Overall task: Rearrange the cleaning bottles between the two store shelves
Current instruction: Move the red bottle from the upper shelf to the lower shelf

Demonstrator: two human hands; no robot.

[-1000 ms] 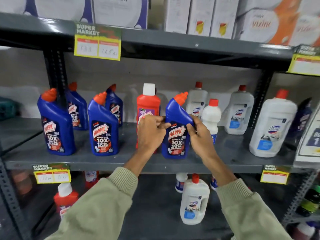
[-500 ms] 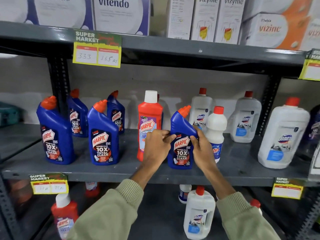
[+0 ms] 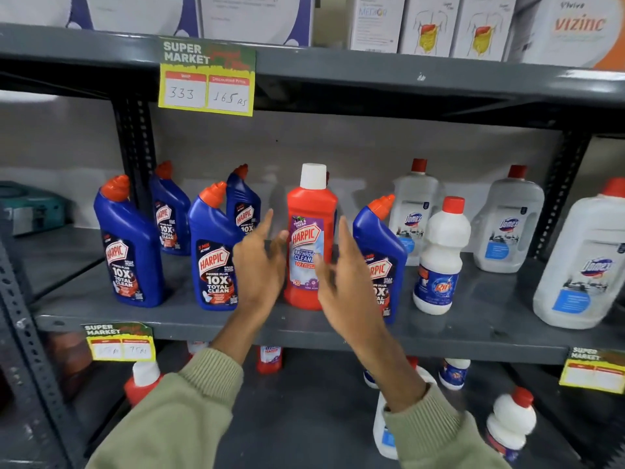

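Note:
A red Harpic bathroom-cleaner bottle with a white cap stands upright mid-shelf on the grey middle shelf. My left hand and my right hand hover in front of it, one on each side, fingers spread and holding nothing. Just right of my right hand stands a blue Harpic bottle with an orange cap, partly hidden by that hand. Several more blue Harpic bottles stand to the left. On the lower shelf are white and red bottles, including a white one.
White Domex bottles and a small Rin bottle fill the shelf's right side. A black upright post rises behind the left blue bottles. Price tags hang on the shelf edges. Boxes line the top shelf.
Both hands have let go of the blue Harpic bottle, which now stands on the shelf, and have shifted left in front of the red bottle with fingers open.

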